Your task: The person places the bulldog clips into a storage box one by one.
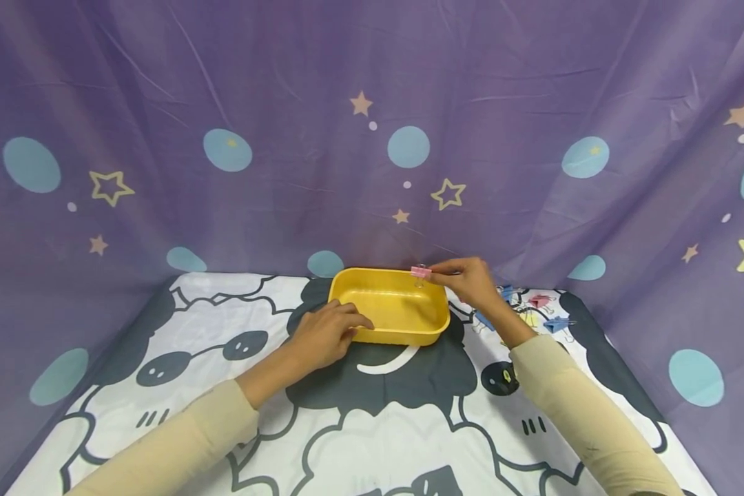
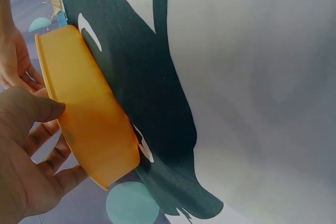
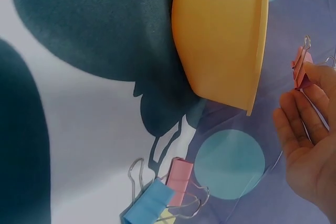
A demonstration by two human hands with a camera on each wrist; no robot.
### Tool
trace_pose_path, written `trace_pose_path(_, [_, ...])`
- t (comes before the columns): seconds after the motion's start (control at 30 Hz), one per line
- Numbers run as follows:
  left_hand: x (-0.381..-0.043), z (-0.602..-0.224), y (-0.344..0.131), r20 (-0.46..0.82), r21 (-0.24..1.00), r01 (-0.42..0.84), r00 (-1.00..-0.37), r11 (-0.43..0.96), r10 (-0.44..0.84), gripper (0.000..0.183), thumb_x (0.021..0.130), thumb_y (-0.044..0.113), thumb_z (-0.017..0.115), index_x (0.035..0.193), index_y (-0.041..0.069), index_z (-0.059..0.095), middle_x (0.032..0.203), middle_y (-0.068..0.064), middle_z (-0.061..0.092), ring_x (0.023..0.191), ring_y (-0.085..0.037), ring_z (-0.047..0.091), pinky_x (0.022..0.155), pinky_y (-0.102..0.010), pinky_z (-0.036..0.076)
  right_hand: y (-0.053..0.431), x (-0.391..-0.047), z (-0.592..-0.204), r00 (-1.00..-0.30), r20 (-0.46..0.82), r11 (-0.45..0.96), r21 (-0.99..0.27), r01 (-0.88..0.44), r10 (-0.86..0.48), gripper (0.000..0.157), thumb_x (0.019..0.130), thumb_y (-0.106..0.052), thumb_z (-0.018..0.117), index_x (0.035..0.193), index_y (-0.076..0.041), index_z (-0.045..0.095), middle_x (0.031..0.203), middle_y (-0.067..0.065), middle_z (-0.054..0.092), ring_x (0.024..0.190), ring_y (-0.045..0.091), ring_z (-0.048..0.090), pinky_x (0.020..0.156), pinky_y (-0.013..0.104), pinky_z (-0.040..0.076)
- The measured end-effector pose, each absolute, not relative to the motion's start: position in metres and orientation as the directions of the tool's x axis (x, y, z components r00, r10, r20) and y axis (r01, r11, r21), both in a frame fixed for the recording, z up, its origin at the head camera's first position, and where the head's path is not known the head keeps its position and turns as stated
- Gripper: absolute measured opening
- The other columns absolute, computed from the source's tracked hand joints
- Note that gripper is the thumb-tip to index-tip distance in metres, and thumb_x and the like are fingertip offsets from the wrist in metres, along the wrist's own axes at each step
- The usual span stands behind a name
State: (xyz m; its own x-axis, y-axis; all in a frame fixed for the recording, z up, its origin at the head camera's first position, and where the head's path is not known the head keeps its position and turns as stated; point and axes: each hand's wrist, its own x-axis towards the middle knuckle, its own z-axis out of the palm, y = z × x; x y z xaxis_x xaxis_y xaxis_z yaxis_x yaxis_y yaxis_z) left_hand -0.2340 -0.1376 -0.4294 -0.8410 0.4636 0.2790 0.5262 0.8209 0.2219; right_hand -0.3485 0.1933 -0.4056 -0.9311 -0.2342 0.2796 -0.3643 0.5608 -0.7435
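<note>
A yellow plastic tray (image 1: 403, 310) stands on the cloth against the back curtain, with nothing on its floor. My left hand (image 1: 328, 334) grips its near left rim; the left wrist view shows the thumb (image 2: 50, 109) on the outer wall and the fingers over the edge. Above the tray's far right corner, my right hand (image 1: 468, 279) pinches a pink binder clip (image 1: 420, 272) between thumb and fingertips. The right wrist view shows this clip (image 3: 301, 69) above rim height, its wire handles sticking out.
Right of the tray lies a loose group of binder clips, among them a blue one (image 1: 556, 324), a pink one (image 1: 539, 301) and a yellow one (image 1: 529, 318). My right forearm passes close over them. A purple curtain (image 1: 273, 207) rises directly behind the tray.
</note>
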Motion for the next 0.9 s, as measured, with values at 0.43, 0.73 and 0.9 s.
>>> trace_pose_path(0.43, [-0.233,-0.432,-0.137,0.302,0.209,0.534,-0.832,0.819,0.466,0.035,0.103,0.008,0.077,0.123,0.037,0.084,0.121,0.011,0.078,0.103,-0.016,0.062,0.068,-0.043,0.052,0.179,-0.351,-0.408,-0.925,0.292,0.592,-0.711,-0.380,-0.242,0.026,0.095,-0.029,0.093,0.115,-0.013,0.091,0.115,0.011,0.088,0.109,0.033,0.083,0.091,0.044,0.067])
trace_pose_path(0.73, [-0.233,-0.432,-0.137,0.299,0.208,0.534,-0.833,0.820,0.466,0.037,0.103,0.007,0.076,0.122,0.038,0.083,0.121,0.011,0.078,0.104,-0.015,0.062,0.070,-0.044,0.053,0.169,-0.355,-0.411,-0.922,0.296,0.558,-0.735,-0.386,-0.248,0.024,0.093,-0.026,0.094,0.112,-0.012,0.092,0.114,0.012,0.088,0.107,0.032,0.083,0.081,0.026,0.060])
trace_pose_path(0.9, [-0.233,-0.431,-0.137,0.294,0.208,0.531,-0.835,0.822,0.465,0.038,0.103,0.006,0.076,0.123,0.038,0.083,0.121,0.011,0.078,0.103,-0.015,0.061,0.069,-0.043,0.052,0.166,-0.357,-0.414,-0.920,0.285,0.540,-0.746,-0.390,-0.270,0.024,0.095,-0.026,0.093,0.113,-0.010,0.091,0.113,0.013,0.088,0.106,0.031,0.082,0.082,0.026,0.062])
